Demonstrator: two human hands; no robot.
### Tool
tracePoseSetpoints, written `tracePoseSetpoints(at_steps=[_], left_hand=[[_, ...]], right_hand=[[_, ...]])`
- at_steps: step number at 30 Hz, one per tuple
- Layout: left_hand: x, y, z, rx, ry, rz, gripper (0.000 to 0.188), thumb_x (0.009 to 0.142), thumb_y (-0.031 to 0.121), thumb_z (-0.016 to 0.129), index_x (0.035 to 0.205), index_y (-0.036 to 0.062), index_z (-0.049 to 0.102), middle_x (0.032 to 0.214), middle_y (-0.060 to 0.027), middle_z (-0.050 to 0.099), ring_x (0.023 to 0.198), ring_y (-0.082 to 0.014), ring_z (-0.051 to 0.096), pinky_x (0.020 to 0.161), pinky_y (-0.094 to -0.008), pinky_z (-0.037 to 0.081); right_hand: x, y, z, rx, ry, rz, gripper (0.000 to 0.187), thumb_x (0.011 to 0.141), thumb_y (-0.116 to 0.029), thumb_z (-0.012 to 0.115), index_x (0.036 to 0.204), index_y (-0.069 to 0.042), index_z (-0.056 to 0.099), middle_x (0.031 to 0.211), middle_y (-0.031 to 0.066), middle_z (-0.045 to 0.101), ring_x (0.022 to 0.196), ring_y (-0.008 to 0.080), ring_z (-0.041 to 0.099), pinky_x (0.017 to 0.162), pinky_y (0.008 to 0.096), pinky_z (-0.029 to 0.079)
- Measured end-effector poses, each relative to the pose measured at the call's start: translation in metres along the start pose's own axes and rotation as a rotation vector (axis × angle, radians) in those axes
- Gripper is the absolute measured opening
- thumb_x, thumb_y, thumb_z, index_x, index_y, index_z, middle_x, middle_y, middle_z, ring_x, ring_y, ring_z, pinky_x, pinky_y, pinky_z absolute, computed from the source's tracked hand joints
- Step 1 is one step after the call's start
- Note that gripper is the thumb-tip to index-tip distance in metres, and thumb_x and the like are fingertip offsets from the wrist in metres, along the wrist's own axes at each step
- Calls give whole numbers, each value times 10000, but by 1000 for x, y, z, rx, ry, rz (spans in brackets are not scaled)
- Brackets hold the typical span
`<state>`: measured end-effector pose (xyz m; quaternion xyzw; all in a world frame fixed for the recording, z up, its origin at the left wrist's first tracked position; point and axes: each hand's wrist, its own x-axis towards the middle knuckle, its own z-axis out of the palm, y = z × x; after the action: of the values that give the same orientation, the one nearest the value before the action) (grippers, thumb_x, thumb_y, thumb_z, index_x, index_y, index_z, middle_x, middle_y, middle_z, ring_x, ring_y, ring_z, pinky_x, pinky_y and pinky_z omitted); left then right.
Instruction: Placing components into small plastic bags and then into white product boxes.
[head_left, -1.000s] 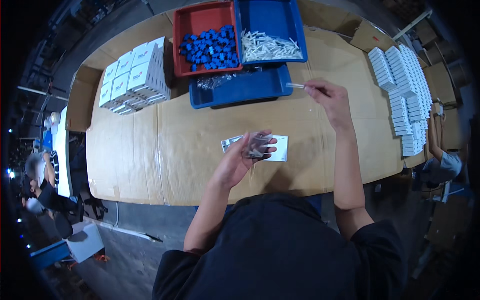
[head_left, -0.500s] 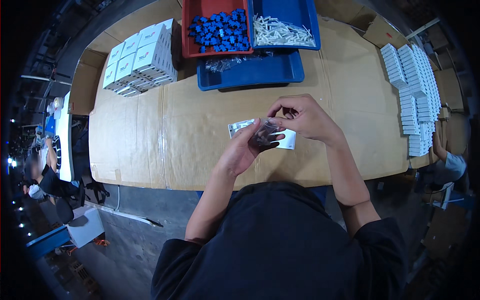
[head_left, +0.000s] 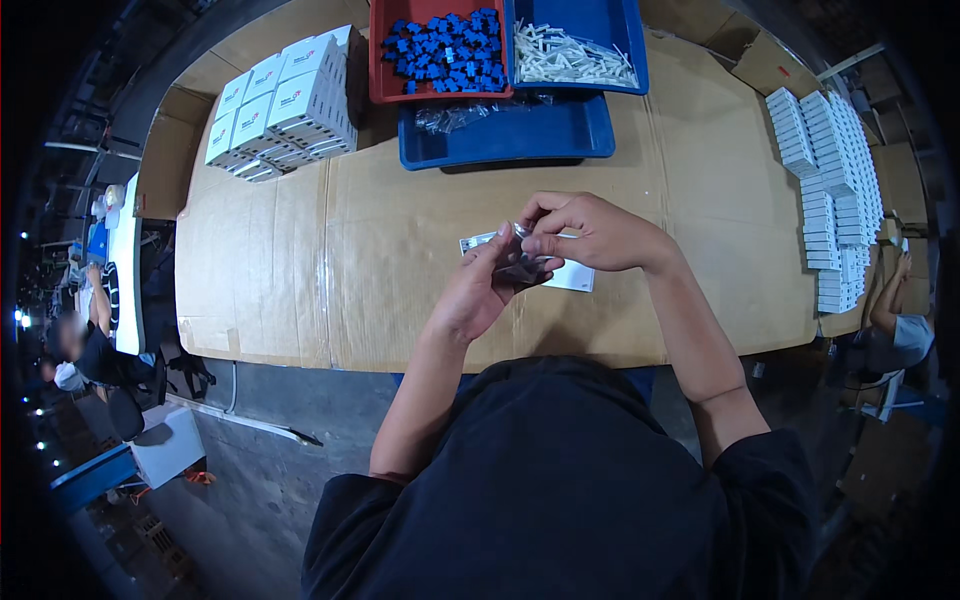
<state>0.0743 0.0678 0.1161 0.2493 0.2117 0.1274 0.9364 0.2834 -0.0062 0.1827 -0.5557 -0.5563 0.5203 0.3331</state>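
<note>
A small clear plastic bag [head_left: 520,269] is held between my two hands above the middle of the table. My left hand [head_left: 478,292] cradles it with the fingers curled and the thumb up against it. My right hand [head_left: 602,236] pinches the top of the bag with thumb and forefinger, right by the left thumb. Whatever the bag contains is too small and shaded to make out. Beneath both hands lies a flat white box or card [head_left: 573,277], partly covered by them.
Stacked white boxes [head_left: 290,105] stand at the far left, more piles [head_left: 835,190] at the right edge. At the back are a red tray [head_left: 390,90] of blue parts, a blue tray [head_left: 640,70] of white sticks and a blue tray [head_left: 510,150] with clear bags. People sit at both sides.
My right hand has come a little left, its fingertips now closer to the left thumb. The bag looks more bunched. The view has shifted slightly.
</note>
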Motion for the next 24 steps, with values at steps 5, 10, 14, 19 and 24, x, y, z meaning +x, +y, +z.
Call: tracePoseSetpoints(at_steps=[5,10,14,19,24], left_hand=[[-1,3,8,-75,-44,-11,498,1130,396,444,1348,-26,592,1230,-161,718,1150,-342,712,1030,-462,560],[-1,-5,7,474,64,120,480,1124,370,492,1295,-48,654,1146,-116,745,1123,-204,707,1000,-368,556],[2,-13,5,590,145,167,443,1114,323,540,1303,-65,641,1142,-98,739,1063,-164,698,962,-325,546],[7,-14,16,512,385,543,272,1045,169,681,1220,-39,681,1058,-65,735,913,-98,664,847,-253,518],[9,-13,17,547,416,571,215,1033,141,695,1163,-29,698,972,-43,738,905,-77,656,816,-230,510]], right_hand=[[-2,3,-3,-53,93,-122,153,989,-118,717,1019,25,765,1105,85,683,960,133,666,852,287,537],[-4,18,12,211,272,-9,195,949,-43,741,1136,5,711,1030,48,708,900,92,658,800,247,538],[-5,23,36,449,527,-64,328,922,17,752,1227,4,631,1011,64,714,905,83,656,793,242,540],[-7,26,44,452,602,-74,317,926,2,760,1220,7,639,999,58,713,913,82,661,799,243,546],[-6,33,47,559,605,-61,305,932,-3,759,1218,9,653,1009,61,719,926,86,665,816,239,543]])
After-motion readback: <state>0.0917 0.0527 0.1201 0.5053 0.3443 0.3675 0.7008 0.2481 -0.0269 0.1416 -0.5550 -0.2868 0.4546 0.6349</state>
